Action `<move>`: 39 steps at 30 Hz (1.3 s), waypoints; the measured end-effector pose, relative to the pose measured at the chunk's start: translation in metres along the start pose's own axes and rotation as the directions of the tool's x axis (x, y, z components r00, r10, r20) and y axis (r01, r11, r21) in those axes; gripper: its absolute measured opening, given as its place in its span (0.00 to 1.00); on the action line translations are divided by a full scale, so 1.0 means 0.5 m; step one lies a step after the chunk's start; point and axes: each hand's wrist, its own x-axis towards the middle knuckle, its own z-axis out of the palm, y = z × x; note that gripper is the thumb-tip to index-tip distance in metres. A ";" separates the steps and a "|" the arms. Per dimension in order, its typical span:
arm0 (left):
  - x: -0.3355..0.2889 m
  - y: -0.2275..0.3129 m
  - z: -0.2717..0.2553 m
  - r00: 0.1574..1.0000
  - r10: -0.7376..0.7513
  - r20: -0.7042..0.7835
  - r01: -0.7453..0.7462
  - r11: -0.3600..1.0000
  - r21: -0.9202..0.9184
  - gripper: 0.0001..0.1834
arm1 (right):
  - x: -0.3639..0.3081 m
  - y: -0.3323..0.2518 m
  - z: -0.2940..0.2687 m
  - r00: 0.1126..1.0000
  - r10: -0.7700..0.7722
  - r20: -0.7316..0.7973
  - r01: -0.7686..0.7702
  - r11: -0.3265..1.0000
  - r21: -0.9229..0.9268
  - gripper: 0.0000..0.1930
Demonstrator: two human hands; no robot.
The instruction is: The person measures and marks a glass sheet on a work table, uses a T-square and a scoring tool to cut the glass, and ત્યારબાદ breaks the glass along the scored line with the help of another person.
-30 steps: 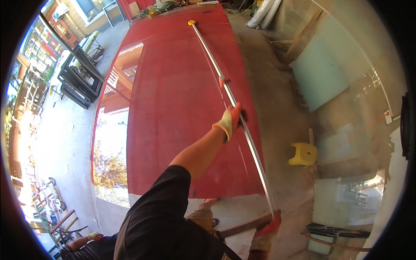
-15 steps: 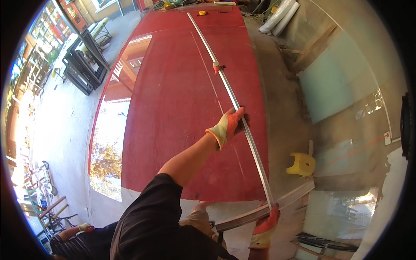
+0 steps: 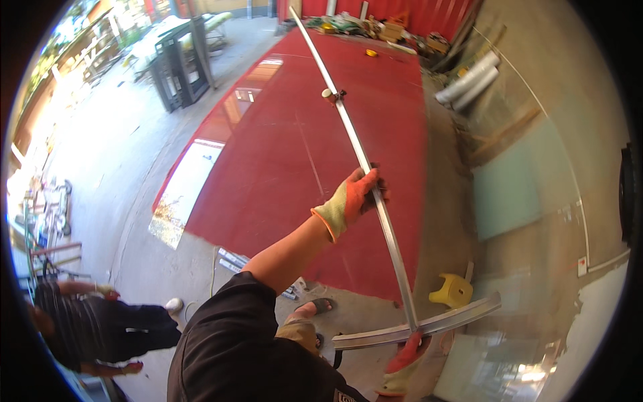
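A long T-square glass cutter (image 3: 395, 258) slants across a red surface, its thin metal bar reaching toward the far edge. My left hand (image 3: 358, 197), in a red and cream work glove, is closed around the bar at about its middle. At the near end, my right hand (image 3: 405, 362), gloved alike, grips where the bar meets the wide metal crossbar (image 3: 462, 316). A small sliding head (image 3: 333, 96) with a pale knob sits on the bar beyond my left hand. Beneath lies a big shiny glass sheet (image 3: 194, 181) on the red tabletop (image 3: 382, 94), catching bright reflections.
A co-worker (image 3: 120, 328) in dark clothes and gloves stands at the lower left. A yellow stool (image 3: 452, 290) stands to the right, near the crossbar. Glass panes (image 3: 506, 187) lean along the right wall. Dark frames (image 3: 177, 63) stand far left; a yellow tape measure (image 3: 371, 53) lies on the far tabletop.
The view has swung, showing more of the far end and the co-worker. The crossbar has turned closer to level in the picture. Both hands keep their hold on the T-square glass cutter.
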 end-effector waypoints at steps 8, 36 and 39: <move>-0.352 0.026 0.002 0.988 0.152 -0.021 -0.144 0.966 0.213 0.39 | -0.120 0.009 -0.111 0.887 0.095 0.452 -0.027 0.988 -0.155 0.39; -0.924 0.294 -0.409 0.891 0.443 -0.101 -0.356 0.819 0.449 0.31 | -0.619 0.208 0.252 0.042 0.631 0.774 -0.081 0.775 -0.627 0.40; -0.978 0.351 -0.462 0.902 0.423 -0.083 -0.340 0.816 0.468 0.32 | -0.681 0.234 0.304 -0.026 0.745 0.666 -0.220 0.646 -0.731 0.38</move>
